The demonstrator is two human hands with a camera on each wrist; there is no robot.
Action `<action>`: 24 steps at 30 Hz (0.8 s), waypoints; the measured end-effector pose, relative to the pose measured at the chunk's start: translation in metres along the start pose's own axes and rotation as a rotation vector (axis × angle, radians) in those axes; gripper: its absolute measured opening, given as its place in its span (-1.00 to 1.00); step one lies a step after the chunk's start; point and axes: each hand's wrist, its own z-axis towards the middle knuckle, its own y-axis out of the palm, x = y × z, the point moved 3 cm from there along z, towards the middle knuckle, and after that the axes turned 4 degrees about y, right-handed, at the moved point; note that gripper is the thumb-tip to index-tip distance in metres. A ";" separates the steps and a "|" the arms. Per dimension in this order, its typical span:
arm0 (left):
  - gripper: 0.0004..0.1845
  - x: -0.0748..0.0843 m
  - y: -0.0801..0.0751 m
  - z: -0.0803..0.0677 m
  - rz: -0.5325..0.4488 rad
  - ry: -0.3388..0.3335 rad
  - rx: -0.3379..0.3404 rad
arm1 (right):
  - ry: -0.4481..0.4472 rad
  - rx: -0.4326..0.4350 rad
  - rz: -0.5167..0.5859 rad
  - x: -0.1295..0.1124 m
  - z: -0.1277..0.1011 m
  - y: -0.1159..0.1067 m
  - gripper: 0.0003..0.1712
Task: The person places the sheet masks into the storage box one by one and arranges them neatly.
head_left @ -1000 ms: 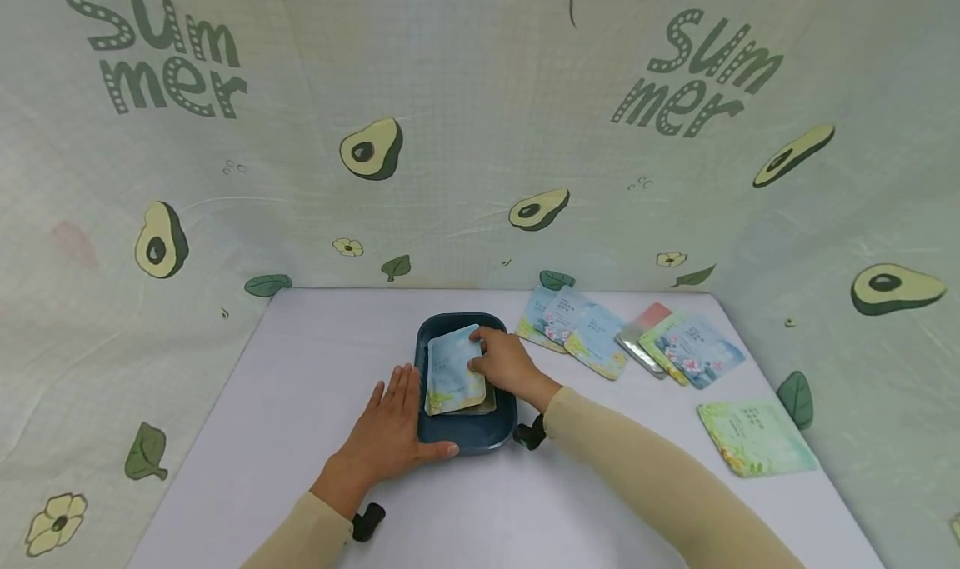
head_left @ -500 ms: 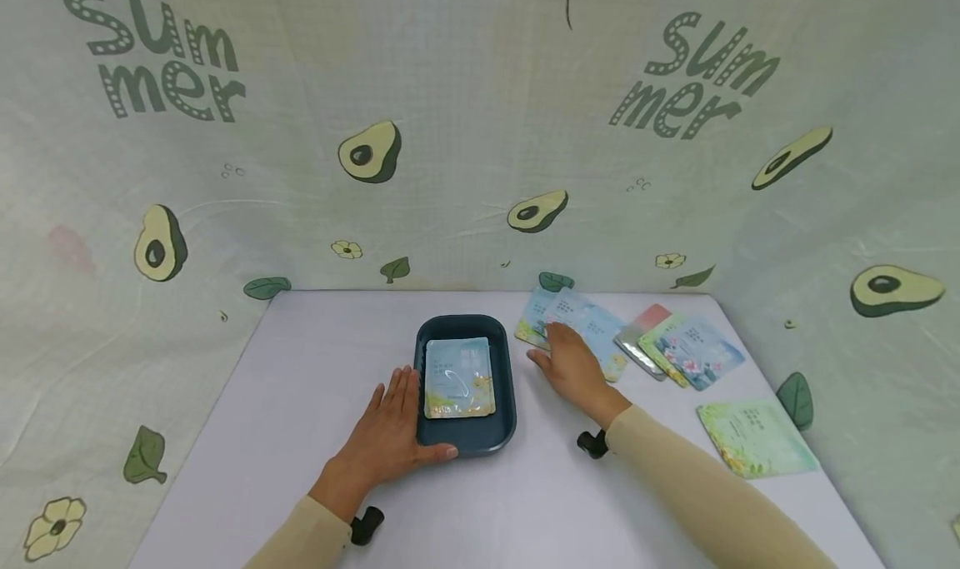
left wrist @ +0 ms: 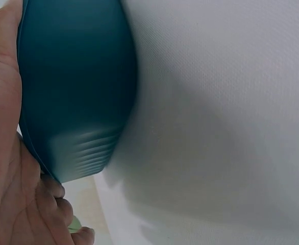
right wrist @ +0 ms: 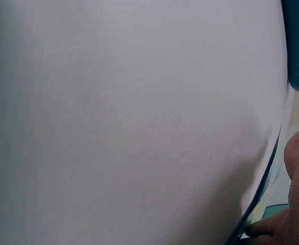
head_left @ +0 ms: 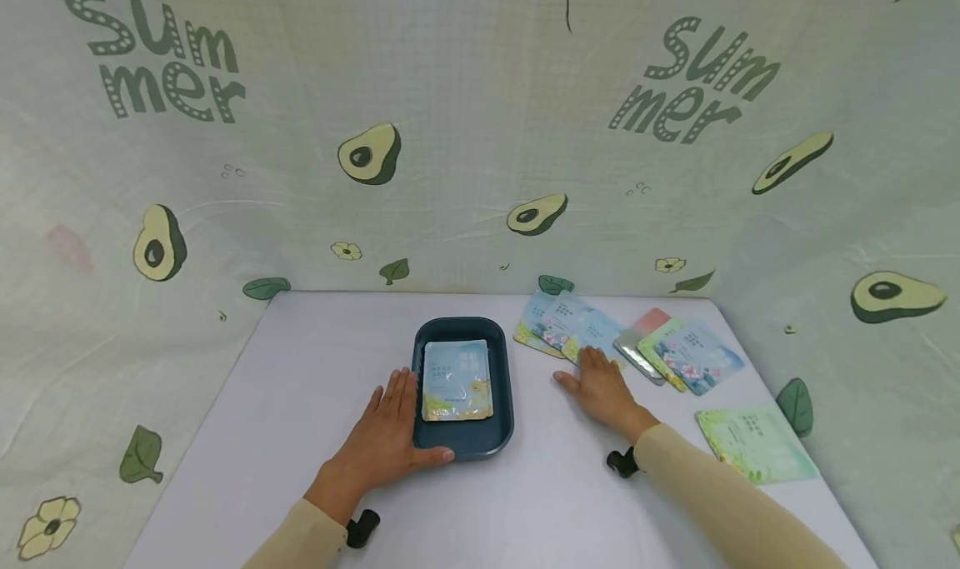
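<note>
My left hand [head_left: 381, 431] lies with straight fingers along the left side of a dark blue tray [head_left: 501, 402], its thumb at the near rim. In the left wrist view the palm is beside the tray wall [left wrist: 78, 76]. A light blue sheet mask packet [head_left: 456, 381] with a floral print lies flat in the tray. My right hand [head_left: 606, 392] reaches over the near edge of another blue sheet mask packet [head_left: 597, 331], fingertips on it and thumb spread apart. The right wrist view shows only the thumb [right wrist: 298, 153] and some fingers; the fingertips' contact is mostly hidden.
More floral packets [head_left: 534, 319] overlap behind the right hand. To the right lie a silver and pink packet [head_left: 640, 359] and a blue flowered packet [head_left: 699, 356] over a green one. A single green packet [head_left: 753, 444] lies near the white table's right edge. A printed cloth hangs behind.
My right hand let go of the blue packet in the tray, which now lies straight. It moved right to the loose packets, then nearer to me. The left hand stayed put.
</note>
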 end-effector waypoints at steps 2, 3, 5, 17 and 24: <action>0.49 0.000 0.000 0.000 -0.004 0.002 0.003 | -0.041 -0.017 -0.012 -0.004 0.000 0.004 0.03; 0.49 0.001 -0.001 0.000 -0.010 0.004 0.005 | -0.072 -0.019 -0.025 -0.006 0.000 0.005 0.02; 0.49 0.001 -0.001 0.001 -0.010 -0.001 0.000 | -0.141 -0.032 -0.056 -0.011 -0.002 0.008 0.01; 0.48 0.002 -0.001 0.001 -0.030 -0.003 -0.022 | -0.528 -0.111 -0.280 -0.005 -0.036 0.004 -0.11; 0.48 -0.002 -0.001 0.004 -0.017 -0.002 -0.027 | -0.339 0.066 -0.153 0.004 0.009 -0.028 -0.11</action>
